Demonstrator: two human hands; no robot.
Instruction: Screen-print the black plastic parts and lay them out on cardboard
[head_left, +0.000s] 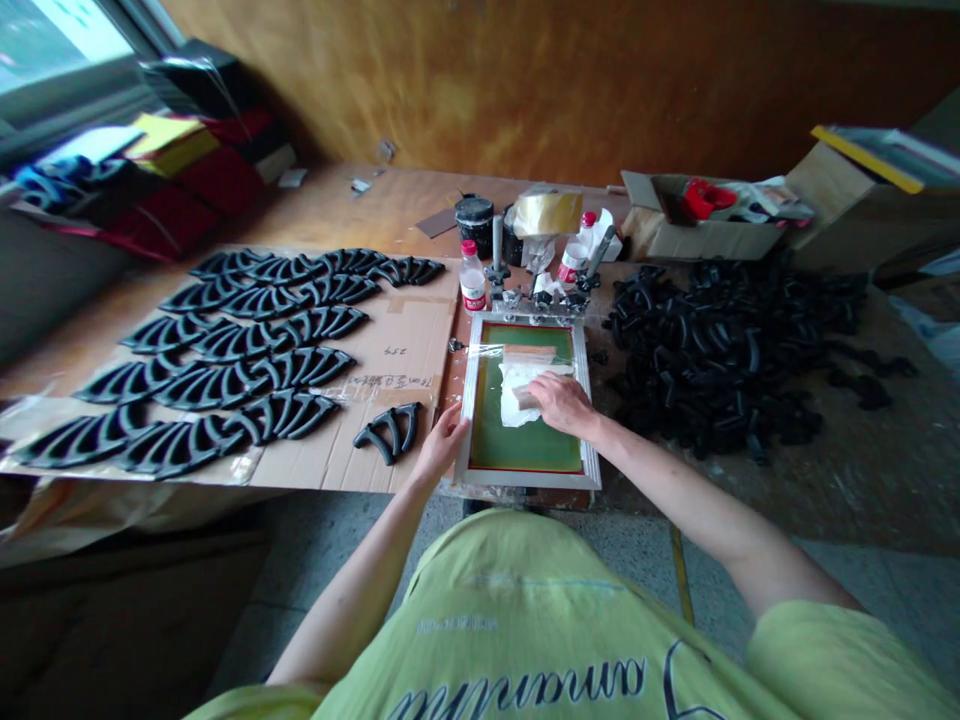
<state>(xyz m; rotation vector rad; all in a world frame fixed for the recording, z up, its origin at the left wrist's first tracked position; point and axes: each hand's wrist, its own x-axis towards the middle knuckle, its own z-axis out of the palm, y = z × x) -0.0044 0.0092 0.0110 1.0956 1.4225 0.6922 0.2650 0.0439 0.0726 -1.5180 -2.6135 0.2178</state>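
A small screen-printing frame (592, 440) with a green mesh and silver rim lies flat on the table in front of me. My right hand (562, 402) is closed on a white squeegee-like block (525, 397) resting on white ink on the mesh. At the frame's left rim, my left hand (442, 443) grips the edge. A single black fan-shaped plastic part (390, 432) lies just left of the frame on cardboard.
Rows of the same black parts (225, 360) cover a cardboard sheet (405, 350) at left. A loose heap of black parts (720, 350) lies at right. Bottles (472, 278), an ink tub (474, 215) and a cardboard box (697, 235) stand behind the frame.
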